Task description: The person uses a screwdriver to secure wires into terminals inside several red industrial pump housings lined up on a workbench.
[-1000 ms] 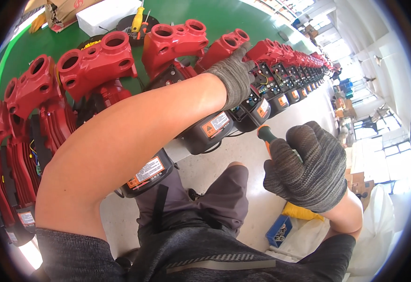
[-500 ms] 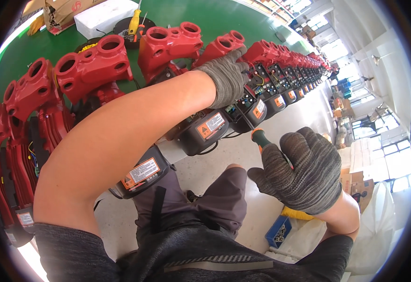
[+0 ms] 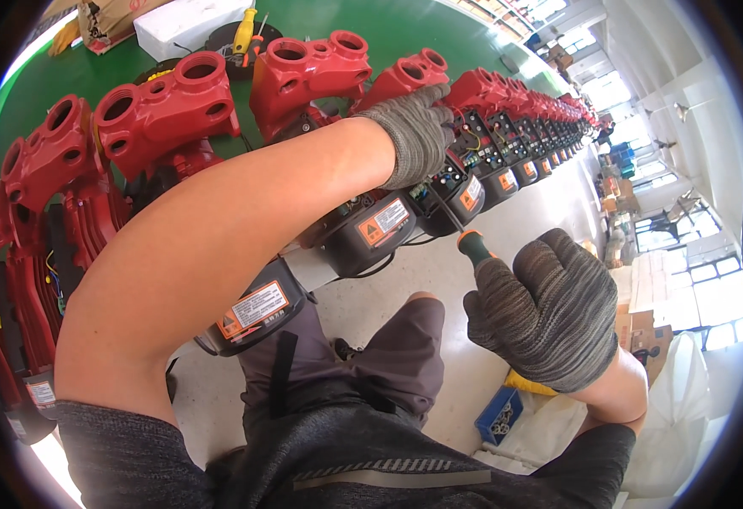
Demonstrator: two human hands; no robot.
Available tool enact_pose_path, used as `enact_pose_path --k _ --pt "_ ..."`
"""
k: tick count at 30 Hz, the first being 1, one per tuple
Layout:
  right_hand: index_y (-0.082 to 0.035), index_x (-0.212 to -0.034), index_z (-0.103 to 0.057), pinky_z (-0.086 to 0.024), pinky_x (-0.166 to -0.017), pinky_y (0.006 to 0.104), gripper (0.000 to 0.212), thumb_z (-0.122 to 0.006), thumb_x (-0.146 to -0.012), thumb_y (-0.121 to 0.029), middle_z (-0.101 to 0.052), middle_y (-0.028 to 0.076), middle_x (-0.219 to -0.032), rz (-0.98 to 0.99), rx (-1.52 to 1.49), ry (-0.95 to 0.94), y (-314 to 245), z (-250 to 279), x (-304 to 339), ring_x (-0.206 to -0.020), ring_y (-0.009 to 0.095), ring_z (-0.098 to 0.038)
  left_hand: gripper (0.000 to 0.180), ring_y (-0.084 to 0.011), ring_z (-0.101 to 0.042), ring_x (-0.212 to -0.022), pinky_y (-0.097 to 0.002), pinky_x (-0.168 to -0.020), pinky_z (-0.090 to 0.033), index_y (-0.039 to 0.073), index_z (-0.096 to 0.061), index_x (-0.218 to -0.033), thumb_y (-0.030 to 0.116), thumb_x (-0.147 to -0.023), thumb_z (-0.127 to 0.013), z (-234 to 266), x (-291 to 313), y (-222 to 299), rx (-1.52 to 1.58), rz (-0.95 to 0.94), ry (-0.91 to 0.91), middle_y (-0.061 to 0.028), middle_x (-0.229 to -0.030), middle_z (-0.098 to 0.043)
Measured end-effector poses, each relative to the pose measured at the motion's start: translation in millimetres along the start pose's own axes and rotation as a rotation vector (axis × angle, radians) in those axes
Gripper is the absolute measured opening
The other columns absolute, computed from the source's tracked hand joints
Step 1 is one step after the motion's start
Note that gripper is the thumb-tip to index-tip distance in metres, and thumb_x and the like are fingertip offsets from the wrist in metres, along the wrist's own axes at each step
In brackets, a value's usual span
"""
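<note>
My right hand (image 3: 549, 310), in a grey knit glove, is closed round the green and orange handle of a screwdriver (image 3: 475, 247). Its thin shaft points up and left into the open black terminal box (image 3: 449, 180) of a red pump (image 3: 411, 75). Over that same pump lies my left hand (image 3: 414, 140), gloved alike, with its fingers bent down by the box. Its fingertips are hidden, so what they pinch cannot be made out. Beside it stands another pump with a black motor cover (image 3: 370, 233) bearing an orange and white label. My left forearm crosses in front of several pumps.
Red pumps (image 3: 168, 106) line the green bench (image 3: 405, 30) from left to far right. Behind them are a white foam box (image 3: 186, 32), a yellow-handled screwdriver (image 3: 244, 34) and a cardboard box (image 3: 112, 21). A blue bin (image 3: 499, 416) of metal parts stands low at right.
The thumb of my right hand has drawn in toward the screwdriver handle, and the hand has shifted very slightly right. My left hand stays at the pump. The view has moved a little.
</note>
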State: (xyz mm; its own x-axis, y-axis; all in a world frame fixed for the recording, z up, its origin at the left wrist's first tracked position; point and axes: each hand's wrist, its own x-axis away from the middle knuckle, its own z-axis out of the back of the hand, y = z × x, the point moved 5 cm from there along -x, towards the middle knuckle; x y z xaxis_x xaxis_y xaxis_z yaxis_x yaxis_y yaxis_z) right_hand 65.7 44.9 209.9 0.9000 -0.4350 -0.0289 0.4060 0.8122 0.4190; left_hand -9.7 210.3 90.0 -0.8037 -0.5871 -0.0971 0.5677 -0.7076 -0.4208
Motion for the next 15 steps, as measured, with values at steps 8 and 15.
enact_pose_path --k 8,15 --pt "-0.005 -0.096 -0.071 -0.042 -0.050 0.0387 0.038 -0.083 -0.061 -0.010 -0.053 0.007 -0.076 0.003 -0.012 -0.002 -0.1 0.7 -0.5 -0.064 0.026 -0.058 0.034 -0.0266 -0.044 -0.150 -0.0565 -0.129 -0.016 0.021 -0.075 -0.127 0.024 -0.097 -0.061 0.5 0.9 0.0 0.017 0.012 0.009 -0.0032 -0.153 -0.058" --pt "-0.009 -0.100 -0.070 -0.045 -0.048 0.0390 0.038 -0.078 -0.063 -0.013 -0.057 0.009 -0.079 0.011 -0.048 0.002 1.6 -5.4 1.7 -0.068 0.027 -0.062 0.034 -0.0260 -0.047 -0.148 -0.0563 -0.129 -0.016 0.020 -0.075 -0.127 0.023 -0.097 -0.061 -5.7 -1.9 1.2 0.019 0.014 0.064 -0.0035 -0.151 -0.060"
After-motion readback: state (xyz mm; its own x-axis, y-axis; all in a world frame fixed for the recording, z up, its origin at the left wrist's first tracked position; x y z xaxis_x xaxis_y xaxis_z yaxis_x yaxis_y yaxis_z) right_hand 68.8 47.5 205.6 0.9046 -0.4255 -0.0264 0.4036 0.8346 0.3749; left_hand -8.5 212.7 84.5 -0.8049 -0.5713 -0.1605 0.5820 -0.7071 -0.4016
